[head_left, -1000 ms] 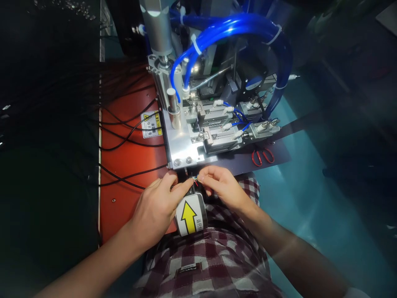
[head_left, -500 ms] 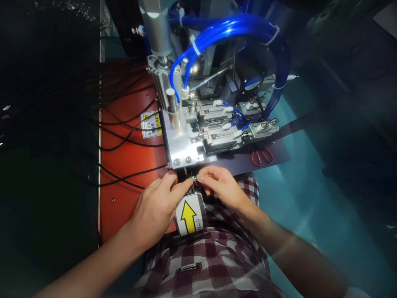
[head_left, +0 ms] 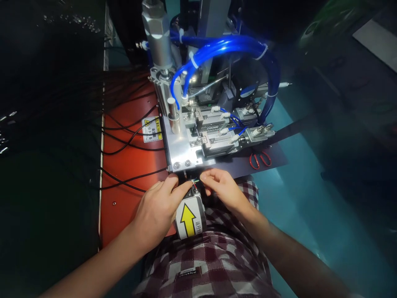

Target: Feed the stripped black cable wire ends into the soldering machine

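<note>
Thin coloured wires (head_left: 194, 182), with red and green among them, stick out between my hands at the front edge of the machine. My left hand (head_left: 159, 207) is closed, its thumb and finger pressed at the left side of the wires. Just right of the wire ends is my right hand (head_left: 221, 186), thumb and index finger pinched together; whatever is between its fingertips is too small to make out. Below the wires sits a rounded part with a yellow arrow label (head_left: 187, 219).
The metal machine (head_left: 182, 145) with blue hoses (head_left: 229, 43) stands just beyond my hands. Red-handled scissors (head_left: 260, 160) lie on the dark plate to the right. Black cables (head_left: 133, 145) cross the red surface (head_left: 124, 215) on the left.
My right fingertips have moved slightly right, away from the wires, and more of the wire ends shows. The whole view has shifted a little.
</note>
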`<state>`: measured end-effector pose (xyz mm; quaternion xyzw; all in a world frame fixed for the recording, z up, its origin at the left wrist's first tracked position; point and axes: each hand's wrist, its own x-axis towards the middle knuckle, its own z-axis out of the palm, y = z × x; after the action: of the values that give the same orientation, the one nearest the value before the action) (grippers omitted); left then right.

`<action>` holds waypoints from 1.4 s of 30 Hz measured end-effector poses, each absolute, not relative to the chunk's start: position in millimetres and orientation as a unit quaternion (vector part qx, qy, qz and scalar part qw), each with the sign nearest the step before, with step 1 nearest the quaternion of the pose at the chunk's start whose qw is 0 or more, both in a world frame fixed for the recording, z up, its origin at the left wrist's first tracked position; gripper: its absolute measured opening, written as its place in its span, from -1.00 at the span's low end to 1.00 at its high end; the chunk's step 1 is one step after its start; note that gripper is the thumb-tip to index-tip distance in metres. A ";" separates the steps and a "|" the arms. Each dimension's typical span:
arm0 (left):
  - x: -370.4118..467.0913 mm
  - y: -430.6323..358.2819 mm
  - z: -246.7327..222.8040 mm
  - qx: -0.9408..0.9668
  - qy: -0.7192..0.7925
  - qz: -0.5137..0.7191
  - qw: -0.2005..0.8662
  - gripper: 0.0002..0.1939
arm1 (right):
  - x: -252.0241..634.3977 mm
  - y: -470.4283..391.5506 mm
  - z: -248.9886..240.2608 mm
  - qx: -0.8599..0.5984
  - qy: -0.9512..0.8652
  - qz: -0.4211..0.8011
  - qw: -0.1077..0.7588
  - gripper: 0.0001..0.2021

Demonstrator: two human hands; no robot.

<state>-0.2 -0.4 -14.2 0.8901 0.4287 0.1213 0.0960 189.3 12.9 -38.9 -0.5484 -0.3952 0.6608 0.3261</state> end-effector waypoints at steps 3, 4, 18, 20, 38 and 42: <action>0.1 0.3 -14.5 0.890 0.426 0.125 0.100 -0.63 | 188.8 10.7 -37.8 -0.568 -0.428 0.607 0.354 -0.81; 0.3 0.5 -14.7 0.889 0.427 0.126 0.104 -0.62 | 187.3 9.5 -37.4 -0.569 -0.443 0.593 0.359 -0.82; -1.7 -1.0 -16.5 0.889 0.430 0.117 0.109 -0.65 | 176.9 1.8 -40.4 -0.580 -0.569 0.460 0.359 -0.88; -1.6 -0.9 -17.0 0.888 0.430 0.117 0.110 -0.65 | 176.6 2.0 -42.3 -0.582 -0.556 0.473 0.357 -0.87; -2.0 -0.9 -13.8 0.887 0.437 0.106 0.109 -0.60 | 160.6 1.5 -36.2 -0.614 -0.507 0.472 0.378 -0.80; -2.8 1.0 -14.5 0.887 0.435 0.117 0.106 -0.59 | 160.8 0.4 -36.7 -0.604 -0.503 0.479 0.391 -0.81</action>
<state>-2.8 1.0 -14.5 0.8865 0.4348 0.1173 0.1060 160.8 0.4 -36.7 -0.6036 -0.5032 0.4792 0.3910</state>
